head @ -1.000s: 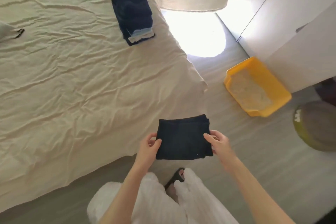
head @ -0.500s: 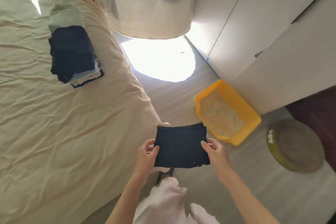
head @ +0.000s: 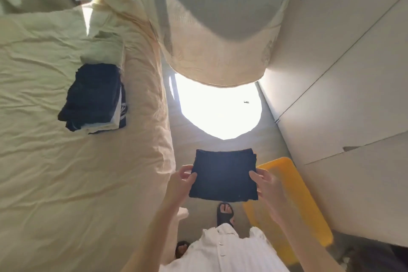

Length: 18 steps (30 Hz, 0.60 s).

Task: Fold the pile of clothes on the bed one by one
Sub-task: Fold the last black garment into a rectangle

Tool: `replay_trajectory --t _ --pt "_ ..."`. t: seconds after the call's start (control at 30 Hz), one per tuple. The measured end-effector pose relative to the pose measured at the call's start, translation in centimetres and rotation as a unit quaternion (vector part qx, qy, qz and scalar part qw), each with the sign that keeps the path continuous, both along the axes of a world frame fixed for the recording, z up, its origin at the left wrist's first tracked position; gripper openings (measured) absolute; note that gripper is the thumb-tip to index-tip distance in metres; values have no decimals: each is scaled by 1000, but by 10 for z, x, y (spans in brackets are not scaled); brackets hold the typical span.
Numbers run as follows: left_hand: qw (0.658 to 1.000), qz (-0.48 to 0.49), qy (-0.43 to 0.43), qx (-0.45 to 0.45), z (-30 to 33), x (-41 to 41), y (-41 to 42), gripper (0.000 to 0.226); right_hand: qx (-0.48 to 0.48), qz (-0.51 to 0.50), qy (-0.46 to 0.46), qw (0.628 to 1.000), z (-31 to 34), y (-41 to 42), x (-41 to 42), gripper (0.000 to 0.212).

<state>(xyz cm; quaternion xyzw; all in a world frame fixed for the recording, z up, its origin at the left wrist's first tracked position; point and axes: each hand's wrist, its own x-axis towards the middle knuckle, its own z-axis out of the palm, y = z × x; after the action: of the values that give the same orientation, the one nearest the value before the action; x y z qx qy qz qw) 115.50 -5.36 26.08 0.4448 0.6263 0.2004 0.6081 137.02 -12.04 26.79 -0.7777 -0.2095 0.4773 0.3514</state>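
A folded dark navy garment [head: 224, 175] hangs in the air over the floor, just right of the bed's edge. My left hand [head: 180, 183] pinches its left edge, thumb on top. My right hand [head: 268, 185] pinches its right edge the same way. On the cream bed sheet [head: 55, 172] lies a stack of folded clothes [head: 93, 97], dark pieces on top with pale ones showing at its lower edge.
A yellow tray [head: 302, 203] sits on the floor under my right hand. White wardrobe doors [head: 344, 86] stand to the right. A beige curtain [head: 216, 51] hangs ahead above a bright sunlit patch of floor. My sandalled foot [head: 225, 211] is below the garment.
I have walked along the bed towards the stack, holding the garment in both hands. The stack now lies closer, and the yellow tray is right under my right hand.
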Motion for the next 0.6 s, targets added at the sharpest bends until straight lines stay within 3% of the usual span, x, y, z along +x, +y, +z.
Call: replay_trajectory --t 0.23,0.5,0.6 --pt "984 177 -6 -35 6 21 48 14 3 174 -4 985 10 138 27 25" --pt "919 386 -25 -79 -12 -20 113 12 -49 339 40 939 -8 295 -48 14" --pt "902 422 -34 -88 -19 -47 164 14 -56 389 44 918 -10 359 -84 15"
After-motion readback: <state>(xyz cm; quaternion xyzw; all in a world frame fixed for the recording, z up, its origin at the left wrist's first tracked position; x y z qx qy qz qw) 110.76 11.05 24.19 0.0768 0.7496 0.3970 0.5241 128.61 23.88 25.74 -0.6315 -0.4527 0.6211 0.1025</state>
